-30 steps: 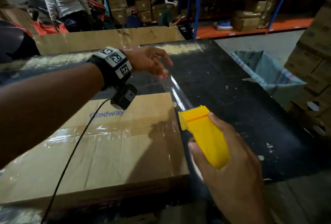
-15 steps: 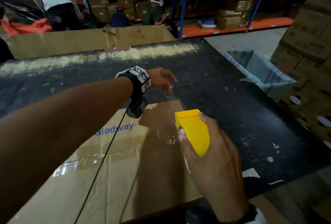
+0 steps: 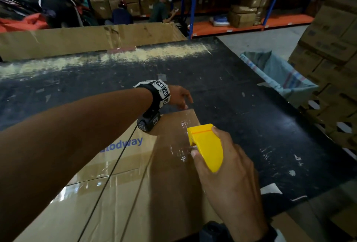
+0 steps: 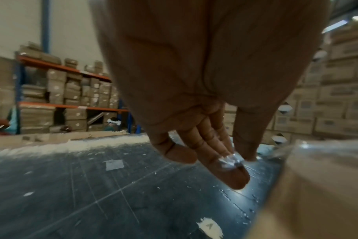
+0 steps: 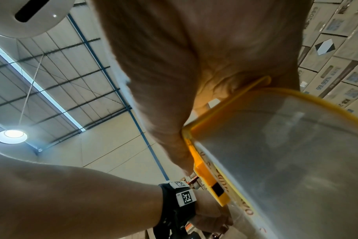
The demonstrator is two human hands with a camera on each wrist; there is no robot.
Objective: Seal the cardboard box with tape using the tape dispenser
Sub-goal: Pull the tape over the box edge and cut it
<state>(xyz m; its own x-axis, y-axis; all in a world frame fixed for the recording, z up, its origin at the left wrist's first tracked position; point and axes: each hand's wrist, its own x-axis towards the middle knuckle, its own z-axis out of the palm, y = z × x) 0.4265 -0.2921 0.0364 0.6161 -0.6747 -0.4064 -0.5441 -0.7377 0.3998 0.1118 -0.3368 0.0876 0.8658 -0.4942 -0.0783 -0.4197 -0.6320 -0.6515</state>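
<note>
A: Nearest thing?
B: Right hand (image 3: 228,181), near right, fingers and thumb wrapped round the yellow tape dispenser (image 3: 207,145). Right wrist view shows the clear roll inside the yellow frame (image 5: 225,113), palm against it.

A: Where is the dispenser sitting?
B: Over the right part of the cardboard box (image 3: 135,193) top, nose pointing far. Whether it touches the lid, cannot tell.

A: The box itself?
B: Flat on the black worktop (image 3: 241,91), near left, filling the lower left of the head view. Blue lettering on the lid. Glossy tape bands already cross the top. A thin black cable runs across the lid up to the left wrist camera.

A: Tape?
B: Clear tape (image 3: 185,123) glints on the lid between the dispenser nose and the far right corner of the box.

A: Left hand?
B: Left hand (image 3: 178,96) reaches across the box to that far right corner. Left wrist view: fingers (image 4: 210,145) fairly straight, pointing down, thumb close beside them, a crumpled bit of clear tape (image 4: 230,160) pinched between thumb and fingertips, just beside the box edge.

A: Farther out?
B: Pale dusty streak along the far worktop. A long cardboard sheet (image 3: 87,38) stands behind it. A woven sack (image 3: 280,75) at the right. Orange and blue shelving (image 3: 241,25) with cartons beyond.
</note>
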